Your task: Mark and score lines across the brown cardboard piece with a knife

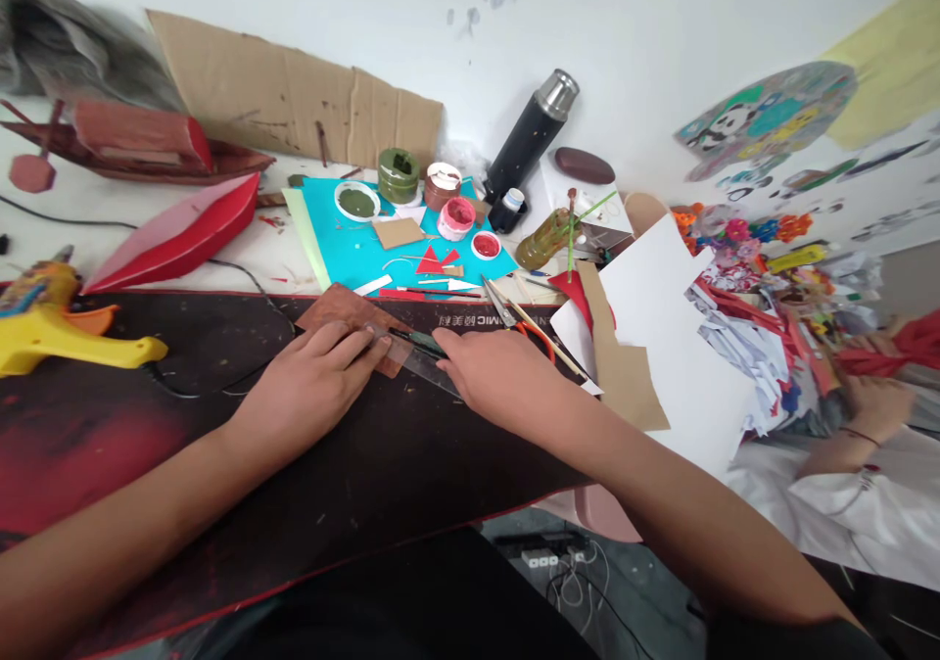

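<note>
My left hand [312, 386] lies flat, fingers stretched, pressing on a clear plastic ruler [422, 366] that crosses a brown painted cardboard piece [345, 312] on the dark mat [220, 425]. My right hand [499, 376] sits at the ruler's right end, fingers curled round a thin dark pen-like tool [415, 339] whose tip points left along the ruler's edge. Both hands nearly touch over the cardboard.
A yellow glue gun [59, 332] lies at left, red boat models [176, 234] behind it. Paint pots [455, 217] sit on a turquoise sheet [345, 249], a black flask [529, 141] behind, scissors [514, 317] and white paper [661, 317] at right. Another person's hand [873, 405] is far right.
</note>
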`<action>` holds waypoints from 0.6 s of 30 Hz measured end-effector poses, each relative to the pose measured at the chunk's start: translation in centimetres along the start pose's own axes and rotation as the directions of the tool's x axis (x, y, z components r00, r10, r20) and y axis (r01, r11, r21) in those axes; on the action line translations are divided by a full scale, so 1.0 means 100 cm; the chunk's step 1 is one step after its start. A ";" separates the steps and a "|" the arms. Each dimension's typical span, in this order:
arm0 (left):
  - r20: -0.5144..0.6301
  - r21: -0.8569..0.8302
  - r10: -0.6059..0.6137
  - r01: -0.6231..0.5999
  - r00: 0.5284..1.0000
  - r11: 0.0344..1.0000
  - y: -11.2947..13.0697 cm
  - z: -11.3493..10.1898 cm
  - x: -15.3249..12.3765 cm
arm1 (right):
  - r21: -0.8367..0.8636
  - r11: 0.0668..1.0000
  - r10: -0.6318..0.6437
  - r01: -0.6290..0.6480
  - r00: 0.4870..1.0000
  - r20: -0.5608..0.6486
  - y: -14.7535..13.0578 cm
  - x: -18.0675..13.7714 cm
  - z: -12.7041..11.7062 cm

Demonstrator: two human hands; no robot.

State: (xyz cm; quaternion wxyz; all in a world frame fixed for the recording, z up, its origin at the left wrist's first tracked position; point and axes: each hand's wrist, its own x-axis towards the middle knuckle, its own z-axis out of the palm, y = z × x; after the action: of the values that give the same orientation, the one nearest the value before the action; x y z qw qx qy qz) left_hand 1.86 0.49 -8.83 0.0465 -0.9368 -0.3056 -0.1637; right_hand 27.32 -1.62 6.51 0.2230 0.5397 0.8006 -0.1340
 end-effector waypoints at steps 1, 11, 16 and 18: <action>-0.003 -0.002 -0.001 0.001 1.000 1.000 0.000 0.000 0.000 | 0.000 1.000 0.000 0.000 1.000 -0.004 0.000 0.000 0.001; 0.008 -0.036 -0.004 0.005 1.000 0.999 -0.001 -0.002 0.000 | 0.006 1.000 -0.015 0.015 0.999 -0.036 0.001 0.003 0.007; 0.010 -0.062 -0.025 0.026 1.000 0.998 -0.001 -0.001 0.000 | -0.008 1.000 -0.013 0.013 1.000 -0.014 -0.004 0.006 -0.001; 0.020 -0.066 -0.025 0.026 1.000 0.998 -0.001 0.000 -0.001 | -0.003 1.000 -0.005 0.005 1.000 -0.010 -0.005 0.007 -0.002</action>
State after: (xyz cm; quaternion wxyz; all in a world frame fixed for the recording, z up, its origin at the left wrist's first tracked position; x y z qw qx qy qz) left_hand 1.72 0.53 -8.82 0.0106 -0.9354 -0.3122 -0.1654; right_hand 26.58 -1.12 6.29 0.2195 0.5380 0.8033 -0.1306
